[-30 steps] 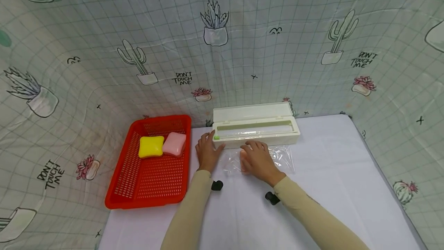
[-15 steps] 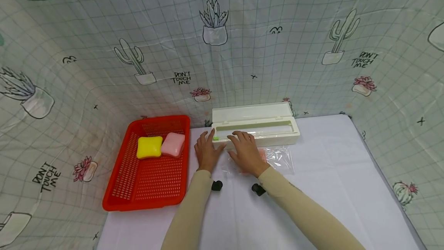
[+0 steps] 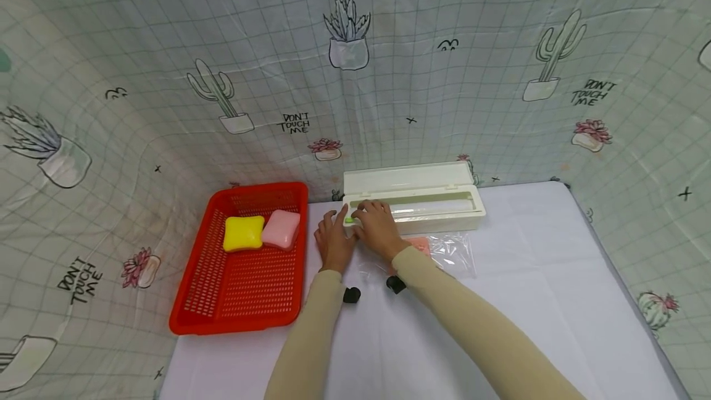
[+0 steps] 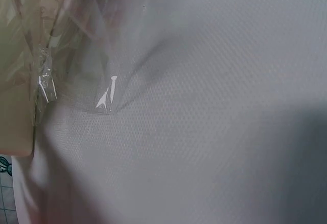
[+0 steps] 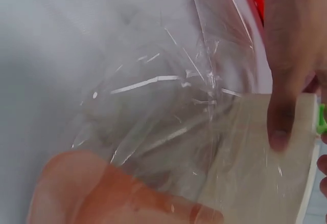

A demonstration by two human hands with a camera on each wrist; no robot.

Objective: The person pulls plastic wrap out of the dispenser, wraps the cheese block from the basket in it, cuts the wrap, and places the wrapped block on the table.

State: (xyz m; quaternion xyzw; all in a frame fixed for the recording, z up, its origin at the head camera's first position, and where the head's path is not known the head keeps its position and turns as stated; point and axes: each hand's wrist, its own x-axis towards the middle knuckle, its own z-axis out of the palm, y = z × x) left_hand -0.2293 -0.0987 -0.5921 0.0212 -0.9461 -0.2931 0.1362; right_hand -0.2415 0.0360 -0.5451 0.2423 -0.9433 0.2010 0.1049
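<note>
A white cling film dispenser (image 3: 439, 223) stands at the back of the table, lid raised, a white roll inside. My left hand (image 3: 334, 244) grips its left end; in the right wrist view the thumb (image 5: 281, 129) presses the front wall. At that end sits a green slide cutter (image 5: 322, 119), and my right hand (image 3: 379, 228) pinches it with curled fingers. Clear cling film (image 3: 452, 253) spreads from the dispenser's front onto the table. A salmon-pink object (image 3: 420, 244) lies beneath the film, partly hidden by my right forearm; its full shape cannot be made out.
To the left is a red perforated basket (image 3: 302, 264) holding a yellow soap-shaped piece (image 3: 243, 233) and a pink one (image 3: 281, 229). A cactus-print cloth (image 3: 411, 79) rises directly behind the dispenser. White cloth (image 3: 533, 276) covers the table.
My right hand has moved left from above the salmon-pink object, along the dispenser's front, to the green slide cutter. More of the pink object shows. My left hand has kept its grip.
</note>
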